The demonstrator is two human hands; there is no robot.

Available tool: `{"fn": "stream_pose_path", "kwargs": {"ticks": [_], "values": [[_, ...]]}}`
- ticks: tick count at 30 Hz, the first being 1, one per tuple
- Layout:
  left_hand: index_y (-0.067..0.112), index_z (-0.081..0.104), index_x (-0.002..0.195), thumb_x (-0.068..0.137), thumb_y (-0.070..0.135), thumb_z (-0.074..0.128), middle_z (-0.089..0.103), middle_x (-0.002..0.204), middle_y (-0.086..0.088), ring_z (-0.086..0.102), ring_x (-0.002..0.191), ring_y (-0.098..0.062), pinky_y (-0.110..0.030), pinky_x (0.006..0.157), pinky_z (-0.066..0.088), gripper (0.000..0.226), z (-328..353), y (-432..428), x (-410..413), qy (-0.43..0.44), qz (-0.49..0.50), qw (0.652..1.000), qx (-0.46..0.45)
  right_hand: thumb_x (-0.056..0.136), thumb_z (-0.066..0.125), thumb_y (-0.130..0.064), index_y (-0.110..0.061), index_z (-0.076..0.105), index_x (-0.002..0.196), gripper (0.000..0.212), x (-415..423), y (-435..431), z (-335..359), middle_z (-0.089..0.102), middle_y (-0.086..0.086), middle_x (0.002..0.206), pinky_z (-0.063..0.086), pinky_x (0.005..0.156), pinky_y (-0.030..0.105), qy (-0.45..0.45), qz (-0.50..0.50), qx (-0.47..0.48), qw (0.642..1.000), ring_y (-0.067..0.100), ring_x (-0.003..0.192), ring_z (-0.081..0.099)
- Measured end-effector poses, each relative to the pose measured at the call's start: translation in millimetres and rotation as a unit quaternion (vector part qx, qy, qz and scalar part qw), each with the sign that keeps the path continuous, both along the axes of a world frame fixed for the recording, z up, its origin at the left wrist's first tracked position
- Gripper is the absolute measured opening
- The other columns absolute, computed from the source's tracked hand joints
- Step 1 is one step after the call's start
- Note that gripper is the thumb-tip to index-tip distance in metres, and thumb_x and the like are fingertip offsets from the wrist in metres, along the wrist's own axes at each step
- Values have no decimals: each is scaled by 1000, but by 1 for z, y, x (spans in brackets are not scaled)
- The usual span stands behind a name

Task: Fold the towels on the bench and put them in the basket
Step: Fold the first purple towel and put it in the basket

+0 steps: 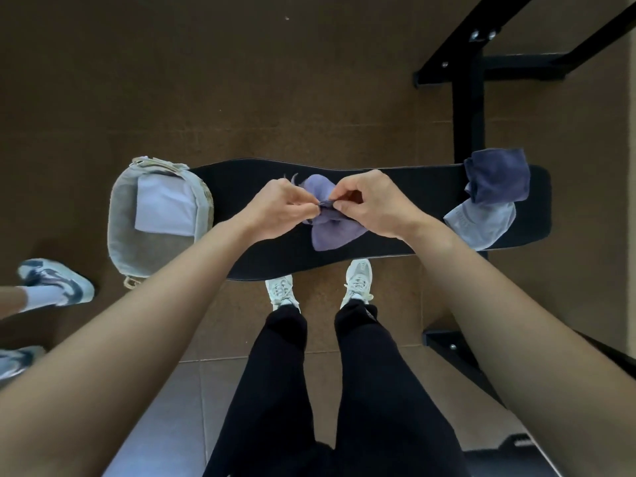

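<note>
Hands, left (279,207) and right (370,205), pinched a crumpled purple towel (332,228) mid-tabletop (395,187). Two more towels (488,197) lay at its right end. Basket (118,215) at left end held a white towel (165,208).

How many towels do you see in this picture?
4: a white towel in the basket, a purple towel in both hands, dark blue towel and light blue towel at the bench's right end.
</note>
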State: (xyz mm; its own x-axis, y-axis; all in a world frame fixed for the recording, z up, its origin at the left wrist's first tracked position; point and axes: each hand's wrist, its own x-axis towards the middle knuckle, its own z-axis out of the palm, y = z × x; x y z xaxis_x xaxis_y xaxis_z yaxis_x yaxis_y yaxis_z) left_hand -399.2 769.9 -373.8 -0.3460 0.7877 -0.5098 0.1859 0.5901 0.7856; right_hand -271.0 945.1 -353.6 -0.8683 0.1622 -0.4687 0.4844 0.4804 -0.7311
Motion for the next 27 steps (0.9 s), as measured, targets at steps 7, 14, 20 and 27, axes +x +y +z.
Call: {"fn": "stream_pose_path", "kwargs": {"ticks": [7,14,20,27], "values": [[8,72,65,75,38,49,68,68,-9,60,65,-32,-51,63,50,39,15,3,1,114,20,993,-16,82,70,0,-15,72,90,17,-2,14,3,62,0,90,48,67,29,13,9,163,986,18,79,58],[20,70,70,81,31,47,67,71,5,62,73,-24,-41,68,51,28,36,-1,-7,204,61,976,-34,86,72,-6,-15,69,100,17,-1,44,5,67,5,102,44,71,31,-29,-109,275,955,22,86,59],[14,58,93,100,17,40,53,79,1,47,76,-18,-33,68,36,20,46,2,-59,184,208,961,17,90,67,-5,-15,72,105,19,-11,86,30,71,11,108,49,76,34,-24,-177,325,929,34,100,67],[35,49,83,104,38,48,51,76,16,47,70,1,-24,72,40,21,65,7,-101,270,246,929,62,88,71,-5,-10,69,103,16,-11,130,33,67,12,109,44,75,28,86,-221,341,910,26,99,64]]}}
